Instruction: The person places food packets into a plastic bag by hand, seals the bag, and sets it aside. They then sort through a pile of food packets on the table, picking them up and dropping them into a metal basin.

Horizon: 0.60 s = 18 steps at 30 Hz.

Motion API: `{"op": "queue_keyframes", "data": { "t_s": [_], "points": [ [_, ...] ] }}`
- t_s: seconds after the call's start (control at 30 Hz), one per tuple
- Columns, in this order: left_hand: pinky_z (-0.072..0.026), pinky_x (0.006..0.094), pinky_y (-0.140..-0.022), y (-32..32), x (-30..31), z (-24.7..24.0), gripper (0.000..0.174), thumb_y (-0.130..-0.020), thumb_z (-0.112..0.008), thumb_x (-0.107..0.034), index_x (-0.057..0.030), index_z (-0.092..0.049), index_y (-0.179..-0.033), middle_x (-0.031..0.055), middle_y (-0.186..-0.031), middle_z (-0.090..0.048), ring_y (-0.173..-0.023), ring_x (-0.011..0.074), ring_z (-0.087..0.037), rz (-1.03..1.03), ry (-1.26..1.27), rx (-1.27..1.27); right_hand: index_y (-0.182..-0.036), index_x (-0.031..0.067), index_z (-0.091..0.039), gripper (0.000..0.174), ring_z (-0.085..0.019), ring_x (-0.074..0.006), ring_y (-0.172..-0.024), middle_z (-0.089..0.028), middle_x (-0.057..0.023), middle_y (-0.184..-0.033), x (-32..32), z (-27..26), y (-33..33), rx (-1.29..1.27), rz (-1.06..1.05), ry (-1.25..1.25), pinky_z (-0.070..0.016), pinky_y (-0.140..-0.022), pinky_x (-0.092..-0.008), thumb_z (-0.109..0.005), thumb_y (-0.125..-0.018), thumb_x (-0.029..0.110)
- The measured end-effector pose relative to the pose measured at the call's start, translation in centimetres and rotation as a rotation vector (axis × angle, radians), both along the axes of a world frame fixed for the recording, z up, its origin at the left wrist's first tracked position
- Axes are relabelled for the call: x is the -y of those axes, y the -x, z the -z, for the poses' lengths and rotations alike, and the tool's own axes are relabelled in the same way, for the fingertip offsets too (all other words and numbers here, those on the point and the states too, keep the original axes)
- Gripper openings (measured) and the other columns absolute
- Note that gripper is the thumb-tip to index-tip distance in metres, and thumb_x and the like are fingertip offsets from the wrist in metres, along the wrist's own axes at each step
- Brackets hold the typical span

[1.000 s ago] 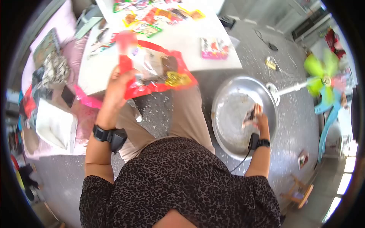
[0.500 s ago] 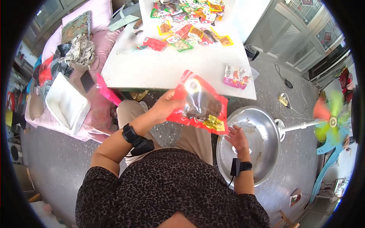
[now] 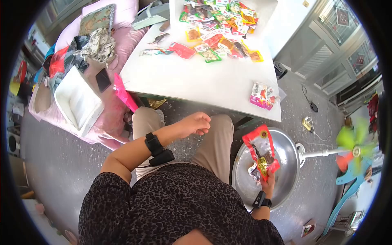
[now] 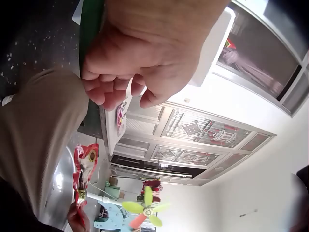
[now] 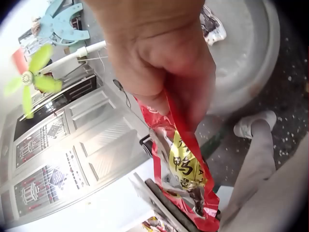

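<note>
The left hand (image 4: 140,63) hangs with fingers loosely bent, a trouser leg (image 4: 41,128) beside it. Past its fingertips, a pink packet (image 4: 120,117) lies on a white table (image 4: 111,133). Farther below, the right hand (image 4: 77,217) grips a red bag (image 4: 87,166) by one end, between a metal basin (image 4: 59,181) and a green-bladed fan (image 4: 147,211).

One metal basin (image 3: 285,188); one large red bag (image 3: 267,157) over it; one smaller packet (image 3: 255,172) visible inside it; one worktop (image 3: 196,83); on its near right corner, what look like two pink-and-white packets (image 3: 261,96); farther back, many coloured packets (image 3: 224,18), too overlapped to count exactly; one bed (image 3: 118,49), bearing one patterned cushion (image 3: 97,20), one dark flat device (image 3: 103,80) and one white open container (image 3: 77,100); one fan (image 4: 147,211) with five blades, four green and one orange; two wrist straps (image 3: 153,143).
</note>
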<state>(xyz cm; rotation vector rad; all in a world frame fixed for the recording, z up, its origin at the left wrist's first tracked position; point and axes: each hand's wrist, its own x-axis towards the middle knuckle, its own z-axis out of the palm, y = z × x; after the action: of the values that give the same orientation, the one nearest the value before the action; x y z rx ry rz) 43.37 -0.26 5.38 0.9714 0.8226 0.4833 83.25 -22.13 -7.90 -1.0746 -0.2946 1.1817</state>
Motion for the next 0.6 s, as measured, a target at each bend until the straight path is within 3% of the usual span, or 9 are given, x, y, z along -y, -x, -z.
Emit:
{"op": "queue_keyframes", "data": {
  "t_s": [0.03, 0.1, 0.2, 0.3, 0.43, 0.47, 0.57, 0.6],
  "points": [
    [-0.0422, 0.0252, -0.067, 0.5, -0.3, 0.1, 0.026, -0.079, -0.051, -0.017, -0.0046, -0.041, -0.099, 0.0050, -0.087, -0.052, -0.077, 0.0124, -0.052, -0.013, -0.005, -0.019, -0.094, 0.0028, -0.046, 0.018, -0.054, -0.0195, -0.077, -0.053, -0.0076, -0.086, 1.2, 0.9, -1.4, 0.117, 0.008, -0.023, -0.0473, -0.066, -0.0311, -0.046, -0.077, 0.007],
    [-0.0421, 0.0250, -0.067, 1.5, -1.1, 0.2, 0.026, -0.078, -0.051, -0.017, -0.0046, -0.042, -0.099, 0.0051, -0.086, -0.052, -0.077, 0.0123, -0.052, -0.046, -0.019, -0.039, -0.091, 0.0049, -0.046, 0.015, -0.054, -0.0199, -0.075, -0.053, -0.0061, -0.084, 1.6, 5.6, -6.6, -0.189, 0.083, 0.049, -0.0476, -0.065, -0.0308, -0.046, -0.077, 0.009],
    [-0.0423, 0.0247, -0.067, 3.2, -1.7, 0.4, 0.024, -0.078, -0.051, -0.016, -0.0047, -0.043, -0.097, 0.0052, -0.086, -0.052, -0.077, 0.0122, -0.052, -0.110, -0.035, -0.055, -0.085, 0.0056, -0.048, 0.013, -0.052, -0.0194, -0.075, -0.053, -0.0058, -0.078, -0.1, 9.3, -10.2, -0.144, 0.264, 0.262, -0.0465, -0.064, -0.0327, -0.049, -0.076, 0.015],
    [-0.0428, 0.0235, -0.067, 5.2, -2.8, -0.2, 0.021, -0.078, -0.051, -0.015, -0.0050, -0.044, -0.096, 0.0050, -0.086, -0.052, -0.076, 0.0118, -0.052, -0.174, -0.074, -0.071, -0.082, 0.0059, -0.048, 0.020, -0.050, -0.0221, -0.076, -0.052, -0.0058, -0.075, 0.0, 19.0, -15.3, -0.344, 0.209, 0.258, -0.0447, -0.068, -0.0385, -0.052, -0.075, 0.024],
    [-0.0433, 0.0217, -0.064, 7.3, -4.3, -0.4, 0.018, -0.078, -0.051, -0.014, -0.0062, -0.046, -0.094, 0.0040, -0.084, -0.052, -0.073, 0.0110, -0.052, -0.241, -0.126, -0.040, -0.099, 0.0073, -0.040, 0.034, -0.051, -0.0203, -0.062, -0.051, -0.0059, -0.086, -3.0, 8.7, -6.0, -0.205, 0.307, 0.616, -0.0428, -0.059, -0.0292, -0.052, -0.075, 0.029],
    [-0.0432, 0.0218, -0.064, 8.3, -5.2, -0.7, 0.018, -0.078, -0.052, -0.014, -0.0065, -0.046, -0.093, 0.0037, -0.084, -0.052, -0.073, 0.0109, -0.052, -0.266, -0.148, -0.058, -0.092, 0.0092, -0.044, 0.027, -0.051, -0.0207, -0.062, -0.052, -0.0055, -0.079, -3.8, 8.2, -5.8, -0.176, 0.223, 0.539, -0.0420, -0.058, -0.0275, -0.051, -0.077, 0.030],
    [-0.0422, 0.0220, -0.064, 11.0, -8.2, -1.7, 0.017, -0.077, -0.052, -0.014, -0.0080, -0.046, -0.091, 0.0018, -0.083, -0.052, -0.073, 0.0104, -0.052, -0.345, -0.196, -0.103, -0.073, 0.0093, -0.046, 0.019, -0.049, -0.0206, -0.065, -0.048, -0.0032, -0.065, -7.4, 4.4, -7.0, -0.092, 0.229, 0.358, -0.0391, -0.058, -0.0321, -0.045, -0.079, 0.027],
    [-0.0419, 0.0225, -0.064, 11.9, -9.5, -2.1, 0.017, -0.076, -0.052, -0.014, -0.0081, -0.046, -0.091, 0.0013, -0.083, -0.052, -0.073, 0.0102, -0.052, -0.370, -0.242, -0.133, -0.074, 0.0100, -0.047, 0.017, -0.050, -0.0193, -0.063, -0.049, -0.0030, -0.065, -9.1, 2.1, -7.2, -0.049, 0.209, 0.275, -0.0397, -0.056, -0.0308, -0.046, -0.079, 0.026]
  ]
}}
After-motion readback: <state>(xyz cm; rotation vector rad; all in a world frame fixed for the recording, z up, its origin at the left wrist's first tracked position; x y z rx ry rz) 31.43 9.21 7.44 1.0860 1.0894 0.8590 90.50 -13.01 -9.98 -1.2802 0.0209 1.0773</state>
